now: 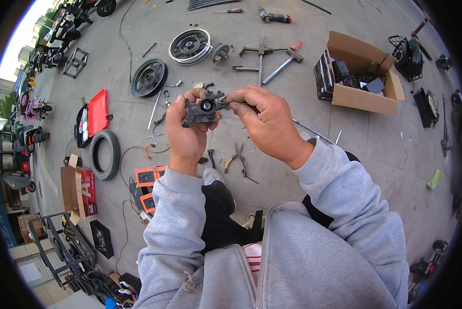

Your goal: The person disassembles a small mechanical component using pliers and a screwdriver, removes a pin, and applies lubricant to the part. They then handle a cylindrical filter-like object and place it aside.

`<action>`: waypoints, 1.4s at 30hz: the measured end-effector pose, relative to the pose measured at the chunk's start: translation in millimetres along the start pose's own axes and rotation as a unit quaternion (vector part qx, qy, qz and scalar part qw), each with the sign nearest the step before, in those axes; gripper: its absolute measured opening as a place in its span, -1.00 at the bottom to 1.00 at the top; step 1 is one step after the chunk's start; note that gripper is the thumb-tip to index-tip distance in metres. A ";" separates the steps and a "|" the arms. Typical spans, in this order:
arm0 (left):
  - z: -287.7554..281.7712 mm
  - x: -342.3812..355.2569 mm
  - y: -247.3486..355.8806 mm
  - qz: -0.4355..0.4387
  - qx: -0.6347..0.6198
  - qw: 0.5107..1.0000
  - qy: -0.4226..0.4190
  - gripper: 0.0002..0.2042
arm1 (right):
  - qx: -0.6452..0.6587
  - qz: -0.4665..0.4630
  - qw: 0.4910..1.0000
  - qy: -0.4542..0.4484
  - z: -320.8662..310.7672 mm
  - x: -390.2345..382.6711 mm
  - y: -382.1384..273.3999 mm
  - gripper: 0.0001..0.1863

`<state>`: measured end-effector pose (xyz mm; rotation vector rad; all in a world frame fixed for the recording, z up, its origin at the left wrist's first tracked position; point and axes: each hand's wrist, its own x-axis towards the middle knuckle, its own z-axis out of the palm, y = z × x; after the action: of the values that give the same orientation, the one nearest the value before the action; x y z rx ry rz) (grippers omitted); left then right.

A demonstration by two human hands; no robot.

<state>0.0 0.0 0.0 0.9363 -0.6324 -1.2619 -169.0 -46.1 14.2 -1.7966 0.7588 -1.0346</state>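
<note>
In the middle of the head view, my left hand (186, 126) grips a dirty dark metal housing (195, 112) with a round bore and a shiny ring in its face. My right hand (263, 121) is closed just right of it, thumb and forefinger pinched on a thin metal piece (220, 103) that reaches to the housing beside the bore; I cannot make out what kind of piece. Below my hands, yellow-handled pliers (242, 160) lie open on the concrete floor.
Around me lie two wheel rims (190, 46), a tire (106, 154), a hammer (281, 68), a puller (261, 51), a drill (274, 17), an open cardboard box of parts (364, 98), a red case (98, 110) and orange cases (147, 177). Scooters (35, 139) stand left.
</note>
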 end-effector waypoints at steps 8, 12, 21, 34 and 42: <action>6.9 -5.6 2.6 -0.034 -0.071 0.997 -0.008 -0.51 | 0.071 0.020 0.997 -0.018 -0.5 2.7 -7.0 -0.86; 6.6 -6.6 0.6 -0.055 -0.123 0.990 -0.034 -0.48 | 0.161 0.029 0.986 -0.040 2.0 3.0 -1.5 -0.87; 2.6 -6.9 -1.3 -0.039 -0.118 0.988 -0.093 -0.47 | 0.322 0.062 0.938 -0.115 4.4 6.5 18.6 -0.88; 5.2 -9.7 -4.7 0.019 -0.048 0.997 -0.065 -0.50 | 0.341 0.077 0.925 -0.147 -8.5 9.6 12.2 -0.89; 5.5 -10.3 -7.8 0.087 0.095 0.992 -0.004 -0.56 | 0.370 0.180 0.908 -0.070 -0.1 7.4 3.3 -0.83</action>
<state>-10.8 8.5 -3.0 1.0099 -0.8343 -1.0625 -165.9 -53.6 13.6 -1.0121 0.4830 -0.7825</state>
